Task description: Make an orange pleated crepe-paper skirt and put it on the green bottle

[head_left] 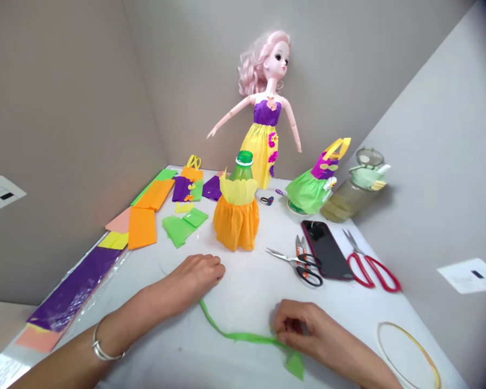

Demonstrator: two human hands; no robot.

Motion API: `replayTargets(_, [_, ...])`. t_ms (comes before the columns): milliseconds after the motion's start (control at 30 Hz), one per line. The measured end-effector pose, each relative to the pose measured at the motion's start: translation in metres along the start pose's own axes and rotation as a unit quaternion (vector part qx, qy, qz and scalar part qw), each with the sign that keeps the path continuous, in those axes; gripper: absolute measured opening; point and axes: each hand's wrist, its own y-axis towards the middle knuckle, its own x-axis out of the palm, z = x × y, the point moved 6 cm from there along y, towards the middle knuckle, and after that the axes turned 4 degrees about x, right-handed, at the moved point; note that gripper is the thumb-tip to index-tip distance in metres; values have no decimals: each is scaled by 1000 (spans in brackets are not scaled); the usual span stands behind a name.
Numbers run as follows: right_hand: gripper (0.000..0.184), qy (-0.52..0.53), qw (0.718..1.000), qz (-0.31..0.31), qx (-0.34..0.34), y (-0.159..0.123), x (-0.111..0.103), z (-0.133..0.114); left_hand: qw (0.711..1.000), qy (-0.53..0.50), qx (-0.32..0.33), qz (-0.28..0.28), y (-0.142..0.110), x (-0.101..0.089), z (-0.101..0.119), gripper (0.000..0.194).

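My left hand (202, 274) rests low over the white table with its fingers curled closed; whatever they hold is hidden. One end of a narrow green strip (243, 337) emerges below this hand's wrist side. The strip curves across to my right hand (303, 327), whose thumb and fingers are pinched at it, and a wider green tail hangs out beneath. Just beyond the hands stands a green bottle (243, 172) dressed in a yellow top (238, 192) and a gathered orange skirt (237, 224).
Black-handled scissors (294, 259), orange-handled snips (301, 246), a phone (327, 248) and red scissors (368, 265) lie right. Folded coloured pieces (142, 227) lie left. Behind stand a doll (267, 113), a small green dress (310, 189) and a tilted jug (344, 197). A hoop (423, 346) lies front right.
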Motion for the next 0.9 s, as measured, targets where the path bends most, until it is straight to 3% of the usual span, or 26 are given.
replayTargets(167, [6, -4, 1000, 8, -11, 0, -1, 1, 1000, 23, 19, 4, 2, -3, 4, 22])
replayTargets(333, [8, 1, 1000, 9, -18, -1, 0, 0, 1000, -14, -11, 17, 15, -7, 2, 16])
replayTargets(900, [11, -4, 1000, 5, -19, -1, 2, 3, 999, -14, 21, 19, 22, 5, 1, 16])
